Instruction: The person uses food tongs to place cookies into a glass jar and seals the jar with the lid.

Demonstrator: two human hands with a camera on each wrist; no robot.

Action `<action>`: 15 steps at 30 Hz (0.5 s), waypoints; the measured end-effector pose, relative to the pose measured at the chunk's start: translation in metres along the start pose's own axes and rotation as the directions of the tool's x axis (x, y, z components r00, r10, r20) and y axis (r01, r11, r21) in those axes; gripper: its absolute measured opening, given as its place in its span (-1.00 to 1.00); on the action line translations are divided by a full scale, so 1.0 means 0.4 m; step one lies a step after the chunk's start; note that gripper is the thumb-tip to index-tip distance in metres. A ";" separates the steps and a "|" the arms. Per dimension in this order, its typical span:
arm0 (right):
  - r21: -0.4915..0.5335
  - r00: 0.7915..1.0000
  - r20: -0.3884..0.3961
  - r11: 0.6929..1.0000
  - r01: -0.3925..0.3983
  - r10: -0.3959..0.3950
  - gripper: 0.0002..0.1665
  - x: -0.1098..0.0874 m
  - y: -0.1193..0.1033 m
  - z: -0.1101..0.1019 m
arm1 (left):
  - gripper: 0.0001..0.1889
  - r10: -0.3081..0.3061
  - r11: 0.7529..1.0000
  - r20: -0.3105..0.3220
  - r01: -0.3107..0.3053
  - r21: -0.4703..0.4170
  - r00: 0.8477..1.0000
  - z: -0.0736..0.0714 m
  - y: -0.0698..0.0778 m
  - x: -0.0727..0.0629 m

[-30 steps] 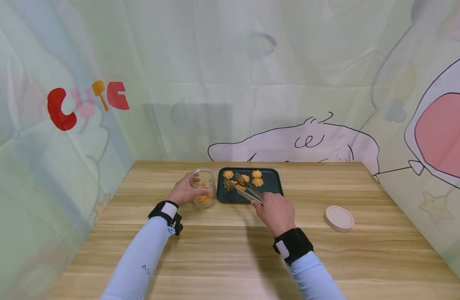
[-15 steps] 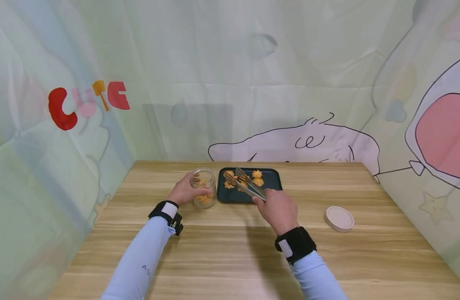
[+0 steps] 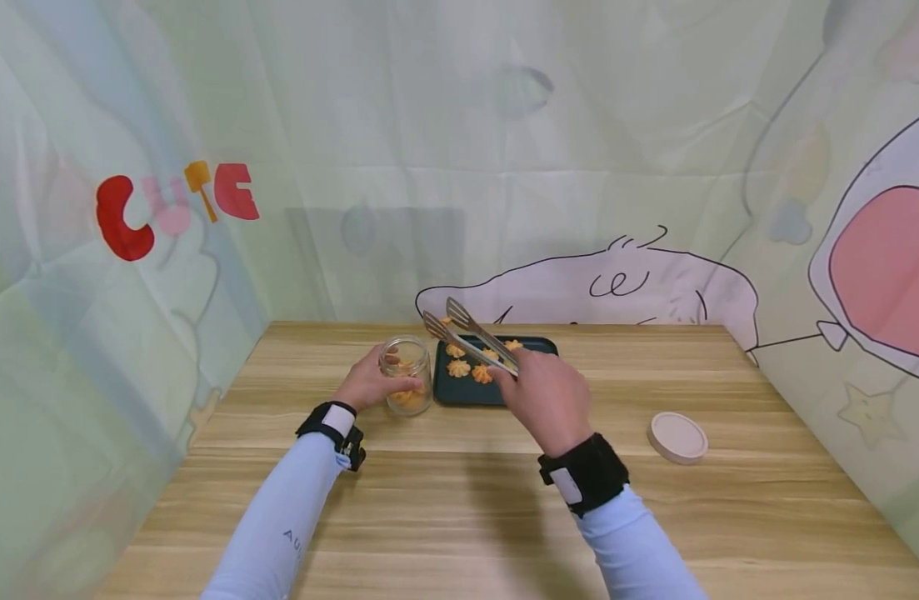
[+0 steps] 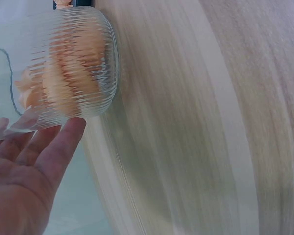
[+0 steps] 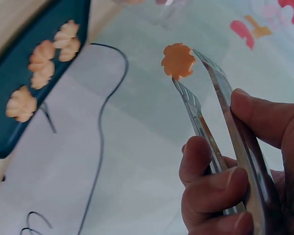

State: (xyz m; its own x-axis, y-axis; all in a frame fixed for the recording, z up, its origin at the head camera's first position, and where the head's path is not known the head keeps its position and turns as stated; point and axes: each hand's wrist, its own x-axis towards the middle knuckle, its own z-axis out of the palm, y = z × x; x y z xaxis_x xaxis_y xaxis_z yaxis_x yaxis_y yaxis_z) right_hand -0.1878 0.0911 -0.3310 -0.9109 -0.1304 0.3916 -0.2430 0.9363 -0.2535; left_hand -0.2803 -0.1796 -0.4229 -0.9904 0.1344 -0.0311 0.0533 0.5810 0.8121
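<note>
My left hand [image 3: 372, 382] grips a clear glass jar [image 4: 108, 54] standing upright and uncapped on the table. Inside it lie several ridged golden cookies [image 4: 71, 73]. Metal tongs [image 3: 492, 344] are held in my right hand [image 3: 552, 400], thumb on one arm and fingers curled round the other. Their slotted tips pinch one flower-shaped cookie [image 5: 178, 60], raised above the back left of a dark tray [image 3: 459, 393]. More cookies [image 3: 458, 367] lie on that tray, just right of the jar; the tongs and right hand hide part of it.
A round pale pink lid [image 3: 677, 437] lies on the wooden table [image 3: 399, 517], to the right of my right hand. Printed cloth [image 3: 369, 125] hangs close behind the table's back edge and along both sides.
The tongs took hold of a cookie on the tray, then rose with it and swung left toward the jar. My left hand and the jar stayed put.
</note>
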 end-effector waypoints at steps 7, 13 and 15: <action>0.010 0.999 0.023 0.999 0.034 -0.034 -0.53 0.011 -0.053 -0.013 | -0.04 0.003 1.000 0.004 -0.003 -0.014 1.000 0.001 -0.007 0.003; 0.007 0.998 0.034 0.999 0.052 -0.052 -0.52 0.014 -0.077 -0.005 | -0.04 0.000 1.000 0.008 0.001 -0.011 1.000 0.002 -0.005 0.001; 0.006 0.998 0.042 0.998 0.056 -0.056 -0.52 0.013 -0.080 -0.002 | -0.04 -0.004 1.000 0.011 0.004 -0.010 1.000 0.001 -0.001 -0.001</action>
State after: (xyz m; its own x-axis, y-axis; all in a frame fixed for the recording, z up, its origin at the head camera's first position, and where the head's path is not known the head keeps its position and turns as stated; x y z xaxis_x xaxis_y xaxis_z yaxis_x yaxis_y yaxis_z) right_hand -0.1845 0.0608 -0.3203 -0.9088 -0.1965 0.3679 -0.2959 0.9255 -0.2365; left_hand -0.2797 -0.1795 -0.4236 -0.9892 0.1405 -0.0407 0.0478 0.5736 0.8178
